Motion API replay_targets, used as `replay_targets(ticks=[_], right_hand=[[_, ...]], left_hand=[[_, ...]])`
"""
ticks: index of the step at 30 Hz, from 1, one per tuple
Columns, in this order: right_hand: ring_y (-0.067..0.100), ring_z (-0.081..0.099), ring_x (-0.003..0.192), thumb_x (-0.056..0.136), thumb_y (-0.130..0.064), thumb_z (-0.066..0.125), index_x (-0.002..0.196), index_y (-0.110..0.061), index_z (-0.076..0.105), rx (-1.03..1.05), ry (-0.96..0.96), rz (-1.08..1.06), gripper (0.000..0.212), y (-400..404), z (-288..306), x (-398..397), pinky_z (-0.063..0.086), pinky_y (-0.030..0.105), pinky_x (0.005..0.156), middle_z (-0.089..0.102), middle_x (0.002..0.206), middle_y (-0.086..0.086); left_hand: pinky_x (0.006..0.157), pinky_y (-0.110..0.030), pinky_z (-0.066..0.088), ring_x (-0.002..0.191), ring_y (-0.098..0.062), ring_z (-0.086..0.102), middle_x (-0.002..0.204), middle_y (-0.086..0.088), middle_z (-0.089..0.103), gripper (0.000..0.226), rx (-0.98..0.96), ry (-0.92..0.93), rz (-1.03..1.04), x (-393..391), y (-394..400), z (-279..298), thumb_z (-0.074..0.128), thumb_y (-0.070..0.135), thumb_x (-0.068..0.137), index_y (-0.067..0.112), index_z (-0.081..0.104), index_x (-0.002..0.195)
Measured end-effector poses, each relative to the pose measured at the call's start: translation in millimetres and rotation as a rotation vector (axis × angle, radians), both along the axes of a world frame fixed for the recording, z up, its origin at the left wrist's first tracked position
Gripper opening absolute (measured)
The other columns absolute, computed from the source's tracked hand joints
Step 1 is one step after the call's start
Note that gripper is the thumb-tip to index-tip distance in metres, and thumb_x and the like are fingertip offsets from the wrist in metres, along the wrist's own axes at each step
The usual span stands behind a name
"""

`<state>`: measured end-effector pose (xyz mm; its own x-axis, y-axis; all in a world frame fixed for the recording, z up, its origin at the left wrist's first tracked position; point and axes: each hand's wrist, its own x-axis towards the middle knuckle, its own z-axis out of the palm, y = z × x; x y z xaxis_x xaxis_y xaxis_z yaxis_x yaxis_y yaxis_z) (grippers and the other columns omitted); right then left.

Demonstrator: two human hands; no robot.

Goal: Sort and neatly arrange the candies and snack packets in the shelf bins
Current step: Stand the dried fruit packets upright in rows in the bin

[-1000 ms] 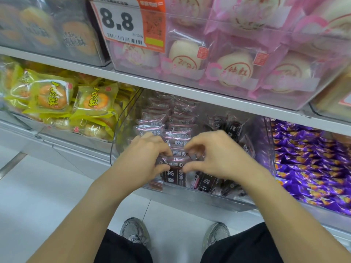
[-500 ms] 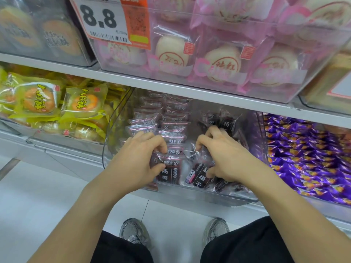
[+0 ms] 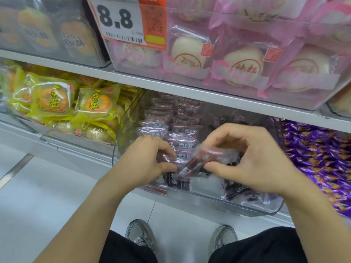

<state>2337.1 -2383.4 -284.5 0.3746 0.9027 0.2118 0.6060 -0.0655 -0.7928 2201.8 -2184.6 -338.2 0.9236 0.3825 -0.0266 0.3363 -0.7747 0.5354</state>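
Observation:
A clear plastic bin (image 3: 209, 204) on the lower shelf holds small dark plum candy packets with pink edges. Two neat rows of packets (image 3: 176, 130) fill its left and back part. Loose packets (image 3: 239, 190) lie at the front right. My right hand (image 3: 252, 158) pinches a dark packet (image 3: 201, 162) between thumb and fingers, lifted over the bin's middle. My left hand (image 3: 144, 160) curls its fingers on the front packets of the rows, right beside the lifted packet.
Yellow pastry packets (image 3: 91, 105) fill the bin to the left, purple candies (image 3: 319, 162) the bin to the right. Pink-wrapped white buns (image 3: 241, 63) and an 8.8 price tag (image 3: 121, 21) are on the upper shelf. My shoes (image 3: 140, 234) stand on a pale floor.
My right hand reached into the loose packets on the right, took one and has brought it up and left toward my left hand. The left hand stayed on the rows.

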Motion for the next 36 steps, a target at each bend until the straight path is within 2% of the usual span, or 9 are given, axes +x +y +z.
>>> replay_targets(ticks=[3, 6, 8, 13, 22, 26, 28, 31, 36], right_hand=[[0.005, 0.069, 0.084, 0.069, -0.015, 0.089, 0.091, -0.026, 0.073, -0.071, -0.061, 0.029, 0.029, 16, -21, -10, 0.055, 0.023, 0.075, 0.072, 0.086, -0.016], [0.006, 0.064, 0.082, 0.061, -0.03, 0.094, 0.085, -0.026, 0.071, -0.052, -0.092, -0.009, 0.033, 30, -43, -18, 0.052, 0.022, 0.071, 0.068, 0.082, -0.015], [0.008, 0.059, 0.077, 0.059, -0.034, 0.094, 0.08, -0.024, 0.068, 0.001, -0.155, -0.036, 0.036, 38, -55, -25, 0.05, 0.021, 0.067, 0.06, 0.08, -0.013], [0.003, 0.051, 0.076, 0.071, -0.051, 0.081, 0.091, -0.031, 0.072, -0.111, -0.299, 0.007, 0.03, 31, -53, -22, 0.047, 0.026, 0.068, 0.053, 0.084, -0.015], [0.009, 0.053, 0.077, 0.079, -0.038, 0.08, 0.093, -0.032, 0.075, -0.241, -0.28, -0.002, 0.016, 38, -58, -33, 0.048, 0.031, 0.07, 0.05, 0.084, -0.01], [0.005, 0.046, 0.097, 0.056, -0.068, 0.08, 0.111, -0.036, 0.062, -0.335, -0.37, -0.181, 0.065, 35, -49, -31, 0.047, 0.029, 0.079, 0.041, 0.104, -0.015], [0.002, 0.051, 0.097, 0.045, -0.077, 0.077, 0.113, -0.039, 0.053, -0.447, -0.23, -0.228, 0.082, 31, -43, -26, 0.049, 0.027, 0.082, 0.036, 0.11, -0.019], [0.005, 0.062, 0.091, 0.047, -0.072, 0.08, 0.091, -0.037, 0.055, -0.549, -0.074, -0.238, 0.062, 31, -48, -22, 0.053, 0.032, 0.082, 0.037, 0.108, -0.022], [0.006, 0.051, 0.082, 0.055, -0.051, 0.09, 0.074, -0.022, 0.06, -0.548, -0.054, -0.232, 0.046, 41, -60, -23, 0.04, 0.024, 0.064, 0.042, 0.1, -0.008]], left_hand=[[0.068, -0.023, 0.046, 0.076, -0.003, 0.06, 0.079, 0.015, 0.067, 0.007, -0.059, 0.011, -0.061, -1, 6, 2, 0.073, 0.033, 0.086, 0.031, 0.077, 0.091], [0.078, -0.039, 0.048, 0.079, -0.011, 0.056, 0.076, 0.005, 0.062, 0.035, -0.084, 0.081, -0.154, -6, 13, 4, 0.044, 0.042, 0.098, 0.022, 0.07, 0.087], [0.085, -0.038, 0.043, 0.082, -0.004, 0.049, 0.074, 0.01, 0.054, 0.04, -0.083, 0.114, -0.203, -10, 14, 4, 0.03, 0.047, 0.099, 0.03, 0.063, 0.084], [0.102, -0.026, 0.041, 0.114, 0.006, 0.054, 0.118, 0.02, 0.066, 0.075, -0.304, 0.127, -0.057, -18, 14, 11, 0.013, 0.076, 0.091, 0.034, 0.069, 0.119], [0.096, -0.027, 0.049, 0.107, 0.009, 0.056, 0.111, 0.025, 0.064, 0.062, -0.167, 0.12, -0.208, -18, 17, 14, 0.048, 0.077, 0.079, 0.035, 0.066, 0.121], [0.097, -0.024, 0.046, 0.109, 0.008, 0.055, 0.114, 0.025, 0.064, 0.049, -0.128, 0.126, -0.215, -18, 17, 13, 0.062, 0.061, 0.08, 0.035, 0.066, 0.121], [0.096, -0.02, 0.044, 0.11, 0.008, 0.054, 0.115, 0.026, 0.063, 0.041, -0.12, 0.124, -0.231, -18, 17, 14, 0.068, 0.054, 0.082, 0.037, 0.065, 0.12], [0.093, -0.018, 0.042, 0.109, 0.006, 0.052, 0.114, 0.026, 0.06, 0.039, -0.084, 0.132, -0.244, -17, 15, 13, 0.072, 0.045, 0.083, 0.039, 0.064, 0.12], [0.078, -0.012, 0.037, 0.097, 0.006, 0.047, 0.104, 0.024, 0.054, 0.04, -0.031, 0.154, -0.24, -8, 7, 9, 0.08, 0.037, 0.078, 0.04, 0.059, 0.112]])
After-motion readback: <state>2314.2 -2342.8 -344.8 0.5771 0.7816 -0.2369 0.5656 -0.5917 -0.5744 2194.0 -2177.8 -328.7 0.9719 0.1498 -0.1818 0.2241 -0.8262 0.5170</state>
